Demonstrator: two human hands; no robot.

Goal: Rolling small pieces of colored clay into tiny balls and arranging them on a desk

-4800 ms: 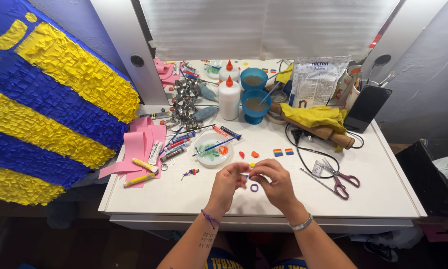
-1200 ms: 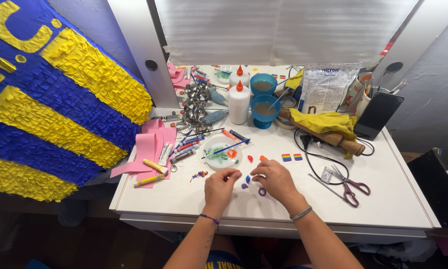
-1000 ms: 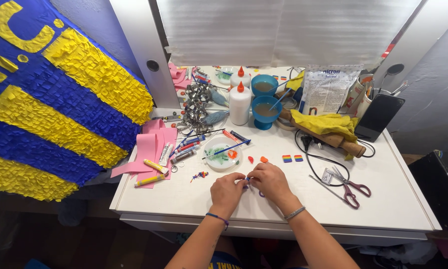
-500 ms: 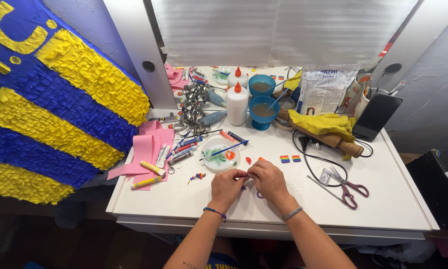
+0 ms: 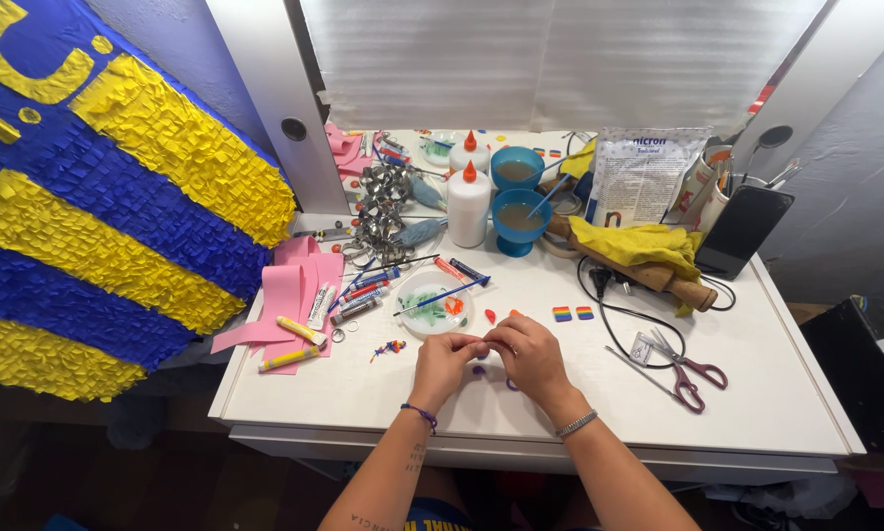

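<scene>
My left hand (image 5: 444,362) and right hand (image 5: 529,356) meet fingertip to fingertip over the table (image 5: 776,413), pinching something too small to identify, perhaps a bead. A slip would drop it toward the purple ring (image 5: 478,371) at 6 o'clock. Since 4.8 s ago, both hands sit slightly farther forward

both hands (image 5: 489,359) drew together — fingertips now meeting above the table (image 5: 757,413).
</scene>
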